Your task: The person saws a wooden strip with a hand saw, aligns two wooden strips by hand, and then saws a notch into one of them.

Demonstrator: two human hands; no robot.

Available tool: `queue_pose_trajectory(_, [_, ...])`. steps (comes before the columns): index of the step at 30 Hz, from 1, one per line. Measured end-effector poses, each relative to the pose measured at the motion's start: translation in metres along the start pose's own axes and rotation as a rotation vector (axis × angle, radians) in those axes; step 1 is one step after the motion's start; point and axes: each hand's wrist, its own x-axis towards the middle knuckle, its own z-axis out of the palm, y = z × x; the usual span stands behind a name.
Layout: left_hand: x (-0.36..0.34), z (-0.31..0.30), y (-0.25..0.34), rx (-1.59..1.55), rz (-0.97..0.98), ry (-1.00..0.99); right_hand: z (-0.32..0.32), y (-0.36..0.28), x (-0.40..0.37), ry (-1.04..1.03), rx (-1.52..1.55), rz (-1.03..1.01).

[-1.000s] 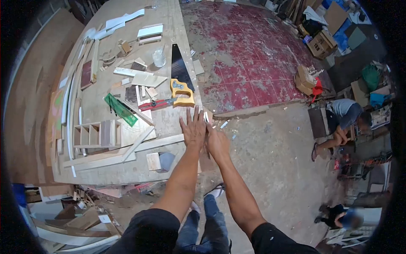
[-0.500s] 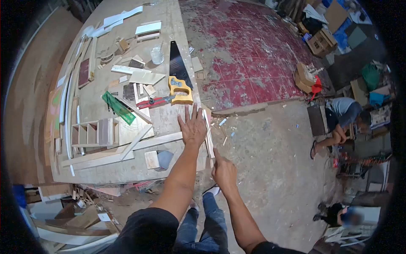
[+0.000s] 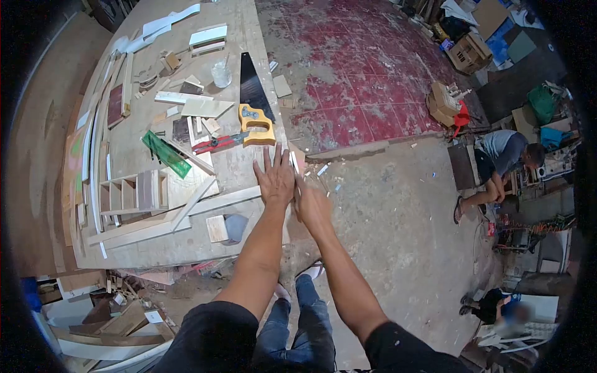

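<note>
My left hand (image 3: 275,182) lies flat on the workbench (image 3: 239,152) near its right edge, fingers spread. Close against it, my right hand (image 3: 314,206) is closed at that edge, its index finger stretched along a thin pale wood strip (image 3: 294,163), mostly hidden by my hands. Whatever the right fingers grip is out of sight. Just beyond my left fingertips lies a handsaw (image 3: 255,99) with a yellow handle. Left of the handle are red-handled pliers (image 3: 214,143). A long pale board (image 3: 230,200) runs left from my left wrist.
On the bench are a small compartmented wooden frame (image 3: 134,193), a green plastic piece (image 3: 165,154), a clear jar (image 3: 221,74) and a block with grey sandpaper (image 3: 235,229). One person (image 3: 502,155) sits at the right; another (image 3: 491,308) is below. Cardboard boxes (image 3: 469,53) stand far right.
My right hand has moved forward along the bench edge, up beside my left hand, covering most of the strip. My left hand stays flat. The view has shifted slightly.
</note>
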Motion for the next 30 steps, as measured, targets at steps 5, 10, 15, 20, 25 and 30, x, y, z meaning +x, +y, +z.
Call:
queue_pose_trajectory(5, [-0.002,-0.009,0.003,-0.012,-0.005,0.037,-0.022,-0.014,-0.062,0.067,-0.017,-0.017])
queue_pose_trajectory(10, [0.007,-0.014,0.003,-0.021,-0.015,-0.014,-0.025,-0.012,-0.020,0.016,-0.014,0.020])
queue_pose_trajectory(15, [-0.001,-0.005,0.000,0.048,-0.011,-0.059,-0.038,-0.033,-0.006,-0.027,-0.017,0.029])
queue_pose_trajectory(20, [-0.002,-0.008,0.002,0.039,-0.012,-0.034,-0.046,-0.034,0.004,-0.124,-0.082,0.081])
queue_pose_trajectory(25, [0.002,0.009,-0.004,0.105,0.017,0.005,-0.022,-0.024,0.056,-0.104,-0.048,-0.004])
queue_pose_trajectory(30, [0.008,0.016,-0.005,0.057,-0.016,0.016,-0.026,-0.022,0.043,0.059,-0.059,-0.066])
